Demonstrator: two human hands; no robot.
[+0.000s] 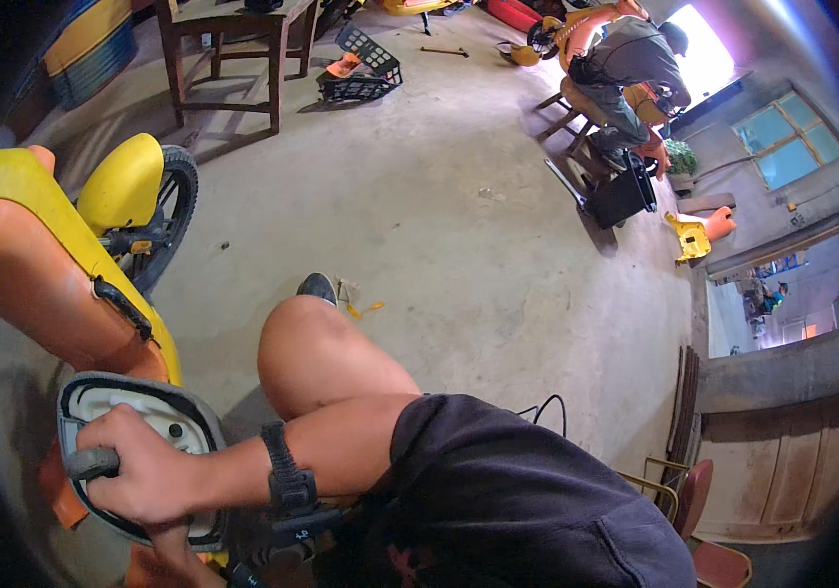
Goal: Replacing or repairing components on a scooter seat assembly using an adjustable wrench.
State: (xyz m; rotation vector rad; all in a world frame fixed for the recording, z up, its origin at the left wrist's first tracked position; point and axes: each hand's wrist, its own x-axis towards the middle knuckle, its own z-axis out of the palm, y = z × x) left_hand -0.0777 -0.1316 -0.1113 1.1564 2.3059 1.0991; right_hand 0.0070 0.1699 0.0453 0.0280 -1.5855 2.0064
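At the lower left is what looks like a motorcycle seat (206,416), turned with its white inner side up and a dark grey padded rim around it. My right hand (140,465) reaches across it, a black band on the wrist. Its fingers are closed around a dark grey rounded piece (92,463) at the seat's left edge; I cannot tell whether this is part of the cover or a separate tool. Below it, my left hand (176,551) comes up from the bottom edge against the seat's lower side, its fingers hidden.
A yellow and orange motorbike (37,265) stands close on the left. A wooden table (228,20) and a black plastic crate (366,78) are farther off. At the far right another person (625,78) bends over a black box (620,201). A red chair (696,495) stands at lower right.
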